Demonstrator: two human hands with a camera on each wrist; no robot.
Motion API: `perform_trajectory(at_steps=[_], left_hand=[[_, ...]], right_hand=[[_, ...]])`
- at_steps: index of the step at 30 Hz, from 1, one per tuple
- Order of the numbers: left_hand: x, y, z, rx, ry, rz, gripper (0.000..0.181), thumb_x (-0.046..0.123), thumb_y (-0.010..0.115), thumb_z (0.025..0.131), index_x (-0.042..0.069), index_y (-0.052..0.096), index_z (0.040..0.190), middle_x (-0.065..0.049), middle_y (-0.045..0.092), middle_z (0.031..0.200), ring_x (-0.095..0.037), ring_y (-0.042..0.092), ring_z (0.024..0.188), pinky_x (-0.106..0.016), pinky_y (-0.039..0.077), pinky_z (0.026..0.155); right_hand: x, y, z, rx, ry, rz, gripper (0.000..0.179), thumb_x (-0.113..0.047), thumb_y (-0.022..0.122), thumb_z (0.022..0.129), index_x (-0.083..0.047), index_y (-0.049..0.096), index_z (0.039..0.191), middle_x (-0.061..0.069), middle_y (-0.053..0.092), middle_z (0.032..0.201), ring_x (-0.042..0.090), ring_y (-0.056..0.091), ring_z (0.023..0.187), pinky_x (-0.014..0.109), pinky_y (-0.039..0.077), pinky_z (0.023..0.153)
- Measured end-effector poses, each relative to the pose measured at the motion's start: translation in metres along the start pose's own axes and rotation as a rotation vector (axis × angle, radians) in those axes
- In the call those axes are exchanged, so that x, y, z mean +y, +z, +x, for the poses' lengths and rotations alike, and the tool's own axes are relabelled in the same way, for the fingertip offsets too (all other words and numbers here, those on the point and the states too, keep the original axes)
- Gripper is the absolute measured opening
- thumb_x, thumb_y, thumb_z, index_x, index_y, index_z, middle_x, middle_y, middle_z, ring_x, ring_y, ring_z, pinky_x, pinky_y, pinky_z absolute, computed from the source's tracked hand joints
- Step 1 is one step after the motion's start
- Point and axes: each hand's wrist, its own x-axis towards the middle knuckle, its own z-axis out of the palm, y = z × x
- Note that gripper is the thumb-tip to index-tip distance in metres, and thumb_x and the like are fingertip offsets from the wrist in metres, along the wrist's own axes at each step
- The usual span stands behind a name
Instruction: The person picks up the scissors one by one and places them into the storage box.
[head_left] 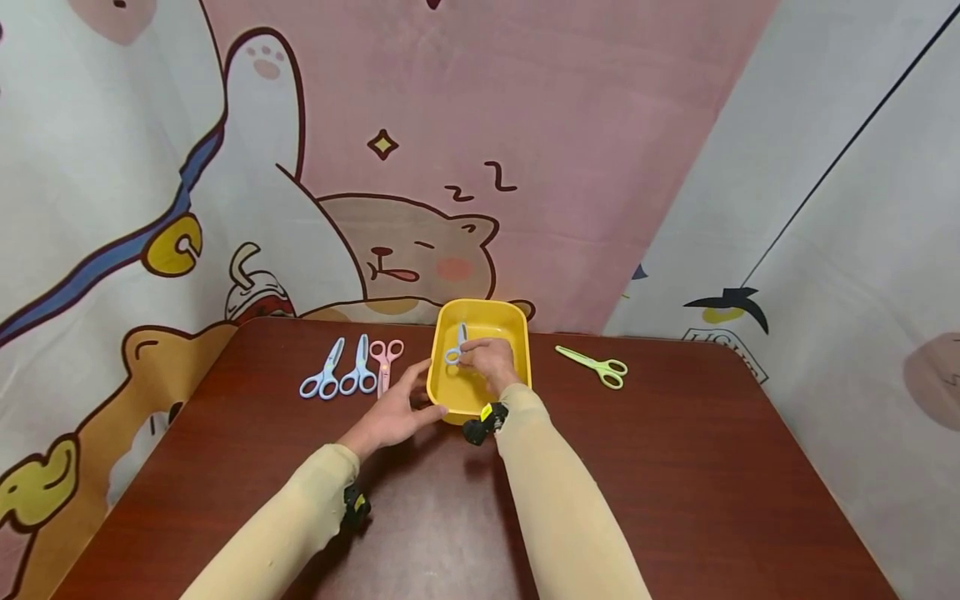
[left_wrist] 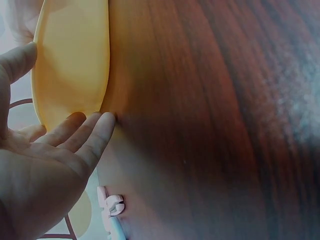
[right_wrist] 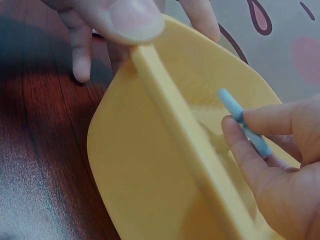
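Note:
A yellow plastic bin (head_left: 480, 405) stands near the table's back edge. My left hand (head_left: 396, 414) holds it at the near left corner, thumb (right_wrist: 137, 22) on the near rim and fingers (left_wrist: 97, 135) against the outer wall. Inside the bin my right hand (head_left: 491, 362) pinches a pair of blue scissors (head_left: 453, 354) by the handle loops between thumb and fingers, blades pointing away from me. In the right wrist view the loops of these blue scissors (right_wrist: 232, 104) show edge-on above the bin's floor.
Left of the bin lie two pairs of blue scissors (head_left: 327, 375) (head_left: 362, 367) and a pink pair (head_left: 386, 358). Green scissors (head_left: 596, 365) lie to its right. Behind the brown table (head_left: 675, 483) hangs a cartoon-printed cloth (head_left: 585, 167).

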Motion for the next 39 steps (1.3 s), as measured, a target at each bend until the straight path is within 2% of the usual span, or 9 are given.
perform_trajectory(at_steps=[11, 23, 30, 35, 39], left_hand=[[-0.001, 0.002, 0.001, -0.005, -0.016, -0.004, 0.084, 0.021, 0.075, 0.096, 0.012, 0.025, 0.163, -0.017, 0.061, 0.139, -0.029, 0.062, 0.124, -0.048, 0.052, 0.103], [-0.001, 0.001, 0.000, -0.003, 0.000, -0.018, 0.084, 0.019, 0.075, 0.096, 0.011, 0.024, 0.163, -0.018, 0.061, 0.138, -0.029, 0.062, 0.123, -0.049, 0.051, 0.103], [0.000, 0.001, 0.000, -0.001, -0.003, -0.015, 0.084, 0.019, 0.075, 0.096, 0.011, 0.024, 0.163, -0.019, 0.060, 0.140, -0.030, 0.062, 0.124, -0.049, 0.051, 0.103], [0.000, 0.001, 0.000, 0.001, -0.009, -0.014, 0.085, 0.020, 0.076, 0.096, 0.010, 0.024, 0.163, -0.019, 0.060, 0.140, -0.030, 0.062, 0.124, -0.050, 0.051, 0.104], [-0.001, 0.001, 0.001, -0.001, -0.012, -0.015, 0.086, 0.022, 0.076, 0.096, 0.011, 0.024, 0.163, -0.019, 0.059, 0.141, -0.030, 0.062, 0.124, -0.049, 0.051, 0.103]], right_hand=[[0.002, 0.001, 0.002, -0.020, 0.083, 0.042, 0.023, 0.012, 0.066, 0.091, 0.013, 0.071, 0.114, 0.023, 0.067, 0.112, 0.030, 0.071, 0.097, 0.039, 0.060, 0.090], [0.001, 0.002, 0.002, -0.061, 0.109, 0.017, 0.031, 0.013, 0.065, 0.090, 0.015, 0.066, 0.121, 0.024, 0.065, 0.115, 0.030, 0.071, 0.100, 0.038, 0.060, 0.090], [-0.001, 0.000, 0.000, -0.070, 0.117, 0.005, 0.025, 0.009, 0.068, 0.086, 0.015, 0.068, 0.110, 0.017, 0.064, 0.099, 0.029, 0.070, 0.094, 0.040, 0.060, 0.091], [-0.005, 0.000, -0.001, -0.063, 0.110, -0.052, 0.018, 0.005, 0.070, 0.085, 0.011, 0.069, 0.102, 0.012, 0.064, 0.094, 0.027, 0.067, 0.090, 0.041, 0.059, 0.092], [-0.008, -0.001, 0.000, -0.030, 0.088, -0.191, 0.019, 0.000, 0.073, 0.085, 0.006, 0.074, 0.104, 0.011, 0.068, 0.095, 0.024, 0.063, 0.084, 0.035, 0.057, 0.082]])
